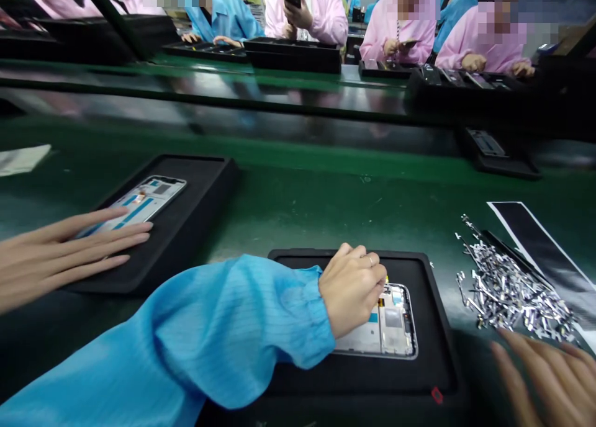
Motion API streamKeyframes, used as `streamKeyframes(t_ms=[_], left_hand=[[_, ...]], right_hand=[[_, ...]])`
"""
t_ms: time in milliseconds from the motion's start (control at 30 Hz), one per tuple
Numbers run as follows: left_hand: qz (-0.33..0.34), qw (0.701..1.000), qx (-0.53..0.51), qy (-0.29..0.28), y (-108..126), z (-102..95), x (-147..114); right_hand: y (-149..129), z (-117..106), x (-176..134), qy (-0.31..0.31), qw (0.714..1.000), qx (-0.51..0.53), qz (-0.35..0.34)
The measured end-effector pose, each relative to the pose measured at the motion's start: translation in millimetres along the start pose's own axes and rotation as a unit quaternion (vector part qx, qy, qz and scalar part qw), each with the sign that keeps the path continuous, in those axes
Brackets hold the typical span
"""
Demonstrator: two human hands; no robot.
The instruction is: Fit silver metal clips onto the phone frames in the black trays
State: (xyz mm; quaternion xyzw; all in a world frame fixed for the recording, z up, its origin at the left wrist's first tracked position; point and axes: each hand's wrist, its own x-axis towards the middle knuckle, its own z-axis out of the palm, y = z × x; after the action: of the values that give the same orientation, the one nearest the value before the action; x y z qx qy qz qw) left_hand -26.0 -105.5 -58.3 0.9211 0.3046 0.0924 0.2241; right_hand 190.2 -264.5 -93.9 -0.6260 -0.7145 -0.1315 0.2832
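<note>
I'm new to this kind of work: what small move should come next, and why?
Perhaps the right hand should take one piece from the pile of small metal parts. It looks open, beside the pile, while the left hand, curled, is over the opened phone in the black tray.

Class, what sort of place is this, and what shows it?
Probably an electronics assembly workshop: phone frames in black trays, a pile of small metallic parts, and people in pink or blue smocks opposite.

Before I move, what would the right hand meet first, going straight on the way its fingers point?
Probably the near edge of the parts pile, just ahead of the right hand; the hand's height is unclear, so it might pass above.
</note>
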Motion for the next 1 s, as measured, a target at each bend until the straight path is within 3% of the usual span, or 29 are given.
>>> streamKeyframes(t_ms=[133, 300, 500, 1000], left_hand=[[0.025, 0.999, 0.029, 0.033, -5.4, 10.5, -0.8], [0.045, 0.996, 0.038, 0.074, -7.3, 15.4, -4.1], [0.054, 0.994, 0.028, 0.092, -8.3, 17.5, -4.5], [0.086, 0.986, 0.042, 0.138, -10.4, 20.4, -4.2]], right_hand=[[-39.3, 13.0, 36.2, -0.046, 0.992, -0.039, -0.115], [-59.1, 29.4, 48.8, -0.114, 0.978, -0.015, -0.172], [-63.0, 44.5, 43.0, -0.141, 0.972, -0.033, -0.184], [-62.3, 44.4, 47.2, -0.153, 0.969, -0.035, -0.193]])
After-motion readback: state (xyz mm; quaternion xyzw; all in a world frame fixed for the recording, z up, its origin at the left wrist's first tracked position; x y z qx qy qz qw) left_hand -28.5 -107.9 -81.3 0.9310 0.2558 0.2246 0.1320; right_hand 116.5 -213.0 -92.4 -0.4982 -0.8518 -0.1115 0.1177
